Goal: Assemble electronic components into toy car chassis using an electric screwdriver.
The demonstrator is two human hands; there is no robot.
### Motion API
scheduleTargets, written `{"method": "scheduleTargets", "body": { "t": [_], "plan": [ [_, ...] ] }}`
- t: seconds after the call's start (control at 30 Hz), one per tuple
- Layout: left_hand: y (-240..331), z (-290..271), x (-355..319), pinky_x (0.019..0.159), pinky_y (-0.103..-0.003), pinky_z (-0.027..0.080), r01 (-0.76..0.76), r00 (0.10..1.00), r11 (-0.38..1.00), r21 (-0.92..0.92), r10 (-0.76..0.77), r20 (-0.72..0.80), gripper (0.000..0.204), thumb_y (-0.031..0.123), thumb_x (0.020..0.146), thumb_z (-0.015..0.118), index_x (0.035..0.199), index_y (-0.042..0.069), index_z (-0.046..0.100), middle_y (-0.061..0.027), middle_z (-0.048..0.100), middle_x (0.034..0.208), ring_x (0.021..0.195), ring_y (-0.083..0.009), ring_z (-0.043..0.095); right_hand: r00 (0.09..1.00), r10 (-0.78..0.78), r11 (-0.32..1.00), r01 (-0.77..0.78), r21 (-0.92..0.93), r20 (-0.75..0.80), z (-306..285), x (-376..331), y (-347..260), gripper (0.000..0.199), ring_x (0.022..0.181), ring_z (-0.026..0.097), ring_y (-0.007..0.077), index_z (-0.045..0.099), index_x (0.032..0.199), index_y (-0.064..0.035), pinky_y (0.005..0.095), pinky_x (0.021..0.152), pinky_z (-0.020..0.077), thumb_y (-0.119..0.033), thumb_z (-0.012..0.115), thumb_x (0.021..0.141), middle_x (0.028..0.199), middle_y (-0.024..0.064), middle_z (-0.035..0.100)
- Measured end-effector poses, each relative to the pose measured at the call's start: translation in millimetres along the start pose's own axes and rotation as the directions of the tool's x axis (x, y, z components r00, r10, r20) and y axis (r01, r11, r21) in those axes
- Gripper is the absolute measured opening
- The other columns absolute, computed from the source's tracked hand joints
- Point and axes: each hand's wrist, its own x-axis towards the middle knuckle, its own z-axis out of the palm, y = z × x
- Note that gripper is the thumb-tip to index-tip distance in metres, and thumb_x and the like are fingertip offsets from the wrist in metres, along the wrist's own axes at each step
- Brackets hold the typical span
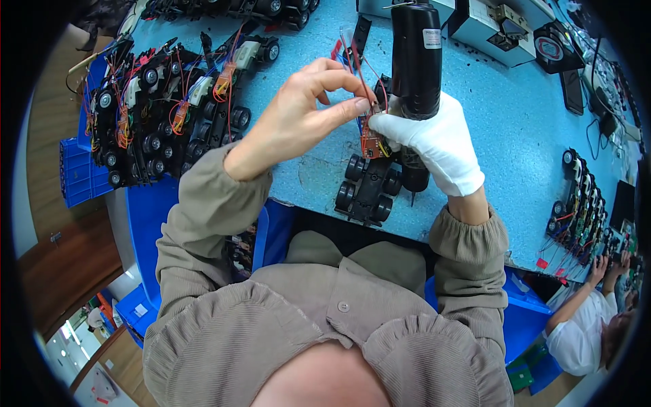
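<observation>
- Red wires (355, 60) are being pinched between the fingers of the left hand (305, 102).
- A black power screwdriver (415, 64) is being gripped by the gloved right hand (437, 139).
- The wheeled chassis (369, 193), circuit board (371, 145) on top, is being carried by the desk (305, 169) at its near edge.

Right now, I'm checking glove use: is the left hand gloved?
No, the left hand is bare, while the right hand wears a white glove.
</observation>
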Motion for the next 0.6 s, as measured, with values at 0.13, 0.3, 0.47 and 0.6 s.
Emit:
{"method": "scheduleTargets", "body": {
  "t": [0.13, 0.3, 0.47, 0.6],
  "plan": [
    [14.1, 5.7, -5.1, 0.076, -0.03, 0.041, -0.083, 0.99, 0.942, 0.325, 0.116, -0.084, 0.026, 0.006, 0.076, 0.068, 0.101, 0.007, 0.067, -0.0081, 0.059, 0.098, 0.09, -0.0189, 0.05, 0.996, -0.088, 0.996, 0.088, -0.011, 0.012, -1.8, 1.8, 7.6, 0.025, 0.071, 0.058, 0.0086, 0.06, 0.087, -0.0013, 0.0246, 0.064, 0.0485, -0.011, 0.074, 0.069, 0.077, 0.0037, 0.062],
    [22.1, 0.0, 7.2, 0.076, -0.032, 0.042, -0.397, 0.884, 0.792, 0.463, 0.466, -0.04, 0.025, 0.001, 0.07, 0.069, 0.095, 0.004, 0.066, -0.0062, 0.061, 0.094, 0.087, -0.0212, 0.053, 0.986, -0.168, 0.986, 0.168, 0.015, -0.017, 0.5, 0.5, 10.7, 0.024, 0.061, 0.056, 0.0083, 0.06, 0.086, -0.0022, 0.0226, 0.056, 0.0449, -0.01, 0.075, 0.069, 0.071, 0.0014, 0.059],
    [15.9, -4.4, 11.3, 0.071, -0.033, 0.046, -0.408, 0.913, 0.894, 0.185, 0.399, 0.087, 0.022, 0.0, 0.07, 0.069, 0.092, 0.003, 0.066, -0.0061, 0.062, 0.088, 0.08, -0.0214, 0.057, 0.994, -0.107, 0.99, 0.103, 0.101, 0.03, -3.2, -1.5, 6.7, 0.024, 0.061, 0.056, 0.008, 0.06, 0.086, -0.0023, 0.0223, 0.056, 0.0449, -0.011, 0.075, 0.069, 0.071, 0.0015, 0.06],
    [26.5, -12.7, 17.1, 0.063, -0.032, 0.048, -0.537, 0.832, 0.757, 0.373, 0.548, 0.087, 0.02, 0.002, 0.07, 0.07, 0.089, 0.002, 0.065, -0.0076, 0.062, 0.084, 0.075, -0.022, 0.06, 0.997, -0.065, 0.989, 0.06, 0.138, 0.034, -5.6, -2.6, 8.5, 0.024, 0.061, 0.056, 0.008, 0.059, 0.085, -0.0023, 0.0221, 0.056, 0.0451, -0.012, 0.075, 0.07, 0.07, 0.0018, 0.06]
  ]
}}
